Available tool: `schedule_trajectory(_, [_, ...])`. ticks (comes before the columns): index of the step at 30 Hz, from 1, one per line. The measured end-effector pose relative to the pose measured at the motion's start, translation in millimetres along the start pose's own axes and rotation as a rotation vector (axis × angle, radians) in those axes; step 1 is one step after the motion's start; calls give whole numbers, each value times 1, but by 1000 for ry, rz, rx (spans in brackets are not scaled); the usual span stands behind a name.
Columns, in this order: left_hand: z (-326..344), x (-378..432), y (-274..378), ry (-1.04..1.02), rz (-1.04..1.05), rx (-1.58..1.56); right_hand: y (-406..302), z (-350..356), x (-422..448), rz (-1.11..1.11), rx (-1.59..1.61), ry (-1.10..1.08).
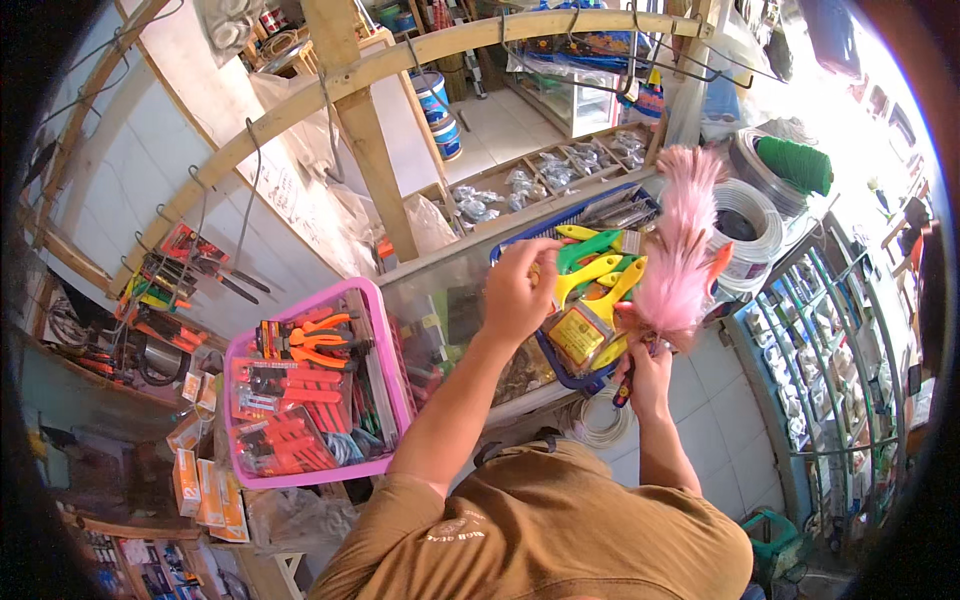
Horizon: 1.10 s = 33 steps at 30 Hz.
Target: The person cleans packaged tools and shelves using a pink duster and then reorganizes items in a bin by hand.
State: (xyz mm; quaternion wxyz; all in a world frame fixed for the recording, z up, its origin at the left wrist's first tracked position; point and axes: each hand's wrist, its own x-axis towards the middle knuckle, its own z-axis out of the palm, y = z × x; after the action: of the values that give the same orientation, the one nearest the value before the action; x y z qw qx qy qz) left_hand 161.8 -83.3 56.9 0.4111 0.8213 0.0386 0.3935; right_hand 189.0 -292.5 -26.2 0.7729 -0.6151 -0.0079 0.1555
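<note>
My right hand [651,371] grips the dark handle of a pink feather duster [679,277], whose plume points up and away from me. It is at the near right edge of a blue plastic basket [571,381]. In the basket lie paintbrushes with yellow handles [622,289] and green handles [594,246], plus a packet with a yellow label [579,336]. My left hand [525,289] is over the basket's left side with fingers bent, close to the brush handles. Whether its fingertips hold anything is hidden.
A pink basket [391,352] at left holds orange-handled pliers [322,341] and red-packed tools. The blue basket rests on a glass counter [442,330]. Wire coils [742,217] stand at right. A wooden rail with metal hooks [450,49] crosses ahead. Divided trays [555,171] lie beyond.
</note>
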Motion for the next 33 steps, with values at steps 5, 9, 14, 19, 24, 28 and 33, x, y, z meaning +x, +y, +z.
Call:
schedule_trajectory(5, [28, 10, -21, -263, 7, 104, -6, 2, 3, 99, -126, -22])
schedule_trajectory(9, [47, -1, -60, -332, 38, 384, 8, -5, 13, 63, -63, -117])
schedule_trajectory(14, [63, -15, -61, -341, 18, 530, 11, -5, 15, 48, 64, -142])
schedule_trajectory(19, [74, -15, -61, -334, 52, 599, 12, -10, 16, 95, 39, -163])
schedule_trajectory(24, [78, -12, -61, -318, 81, 639, 5, -15, 21, 128, -15, -238])
schedule_trajectory(28, [73, -8, -66, -344, 82, 586, 7, -14, 21, 116, -40, -252])
schedule_trajectory(33, [67, -11, -52, -319, 133, 443, 21, -12, 18, 33, 42, -151])
